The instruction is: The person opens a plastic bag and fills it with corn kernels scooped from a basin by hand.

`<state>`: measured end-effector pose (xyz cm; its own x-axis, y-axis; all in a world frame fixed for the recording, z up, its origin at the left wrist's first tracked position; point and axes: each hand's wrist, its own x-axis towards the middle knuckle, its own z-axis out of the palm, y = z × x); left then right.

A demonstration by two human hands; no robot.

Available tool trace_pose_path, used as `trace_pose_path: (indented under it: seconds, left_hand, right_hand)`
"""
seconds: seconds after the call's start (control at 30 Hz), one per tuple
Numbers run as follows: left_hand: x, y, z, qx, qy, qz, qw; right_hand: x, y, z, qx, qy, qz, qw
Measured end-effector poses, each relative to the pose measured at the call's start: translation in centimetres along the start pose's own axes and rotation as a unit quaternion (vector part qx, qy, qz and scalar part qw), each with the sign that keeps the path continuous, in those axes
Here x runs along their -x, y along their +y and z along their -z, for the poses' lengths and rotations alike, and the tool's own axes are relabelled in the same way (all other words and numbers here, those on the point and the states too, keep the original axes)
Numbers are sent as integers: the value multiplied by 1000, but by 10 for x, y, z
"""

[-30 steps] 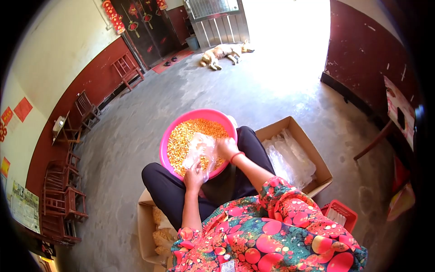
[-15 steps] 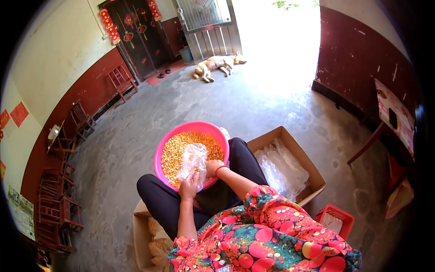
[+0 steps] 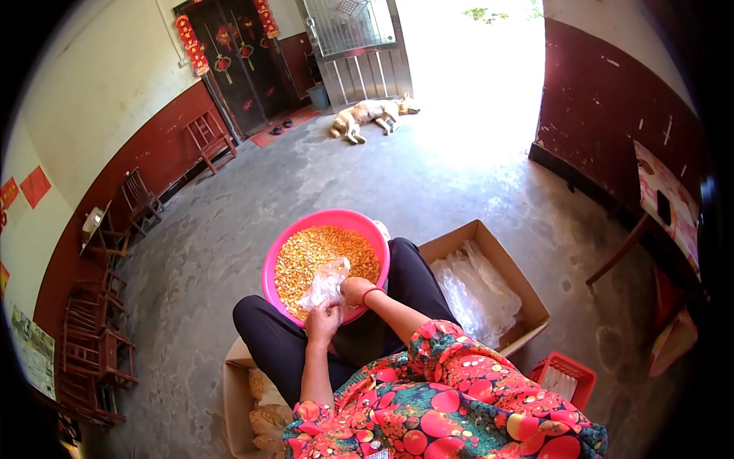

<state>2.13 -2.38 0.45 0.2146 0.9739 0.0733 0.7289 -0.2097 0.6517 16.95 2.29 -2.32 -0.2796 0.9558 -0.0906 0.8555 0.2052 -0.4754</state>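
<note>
A pink basin (image 3: 268,281) of yellow-orange corn kernels (image 3: 317,249) sits between my knees. Over its near side is a clear plastic bag (image 3: 327,281), crumpled and slanting up to the right. My left hand (image 3: 324,320) is closed on the bag's lower end at the near rim. My right hand (image 3: 356,291), with a red cord at the wrist, is closed at the bag's right side, close to the left fingers. Both sets of fingertips are partly hidden, and whether the bag contains kernels is hard to see.
To my right stands a cardboard box (image 3: 527,333) with clear plastic bags (image 3: 478,294); a red basket (image 3: 587,375) is nearer. Another box (image 3: 233,405) at lower left holds bagged yellow contents (image 3: 267,424). A dog (image 3: 375,115) lies by the doorway. Wooden chairs (image 3: 95,329) line the left wall.
The bag has dropped lower and now slants instead of standing up. My hands have come closer together, the right one out from behind the bag. The view has shifted slightly.
</note>
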Motion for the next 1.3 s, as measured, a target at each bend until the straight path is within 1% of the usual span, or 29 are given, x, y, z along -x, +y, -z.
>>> trace_pose_path:
  seconds: [0.03,0.07,0.1,0.13,0.17,0.23,0.33,0.4,0.53,0.6,0.63,0.7,0.93,1.07,1.13,1.2,1.27,1.3]
  left_hand:
    - [0,-1,0,13,-2,13,1000]
    - [-1,-3,-2,14,-2,13,1000]
    - [-3,-7,-5,30,24,-7,999]
    - [-4,-11,-7,47,50,-27,997]
    - [-6,-13,-8,48,51,-27,997]
    - [-7,-17,-11,50,82,-60,994]
    - [-6,-14,-9,69,102,-74,990]
    - [-6,-15,-9,76,108,-64,989]
    - [-6,-14,-8,82,138,-59,985]
    - [-5,-15,-8,95,134,-54,985]
    - [-5,-14,-8,107,128,-49,985]
    - [-5,-14,-7,100,126,-54,986]
    - [-5,-14,-8,54,133,-74,987]
    - [-3,-9,-4,58,146,-81,984]
    - [-2,-4,-2,81,201,-113,970]
    - [-5,-9,-4,100,189,-112,970]
    - [-5,-9,-5,143,249,-122,950]
    - [-5,-9,-5,144,249,-122,950]
  right_hand:
    - [-1,1,-3,0,0,0,1000]
    - [-1,0,-4,-11,17,-23,1000]
    - [-2,-1,-4,-22,35,-45,998]
    - [-2,-2,-3,-21,35,-45,998]
    - [0,-4,1,-16,22,-53,998]
    - [4,-9,7,-10,8,-61,998]
    - [9,-11,12,-28,17,-41,999]
    - [11,-9,11,-40,15,32,999]
    - [6,-9,6,-53,-4,29,998]
    - [13,-14,14,2,-37,12,999]
    - [12,-14,14,2,-37,12,999]
    - [10,-13,8,20,-25,-33,999]
    - [9,-12,10,21,-36,-41,998]
    - [14,-15,14,-5,-26,-58,998]
    - [15,-16,15,5,-37,-50,998]
    - [16,-16,15,5,-20,-47,999]
    - [16,-16,12,2,-3,-44,999]
    - [14,-14,10,6,-1,-41,999]
